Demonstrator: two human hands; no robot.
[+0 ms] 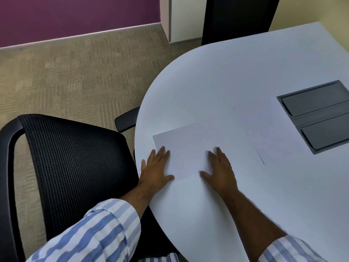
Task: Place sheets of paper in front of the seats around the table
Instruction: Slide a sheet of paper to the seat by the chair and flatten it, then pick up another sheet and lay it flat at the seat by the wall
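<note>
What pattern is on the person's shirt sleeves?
Blue and white stripes on both sleeves, seen clearly in the head view.

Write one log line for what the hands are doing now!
left hand flat on sheet | right hand flat on sheet | chair beside

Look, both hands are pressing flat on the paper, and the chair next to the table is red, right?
Not quite: the chair is black, not red, as the head view shows. The rest holds: the left hand and right hand both lie flat on the sheet of paper on the table.
</note>
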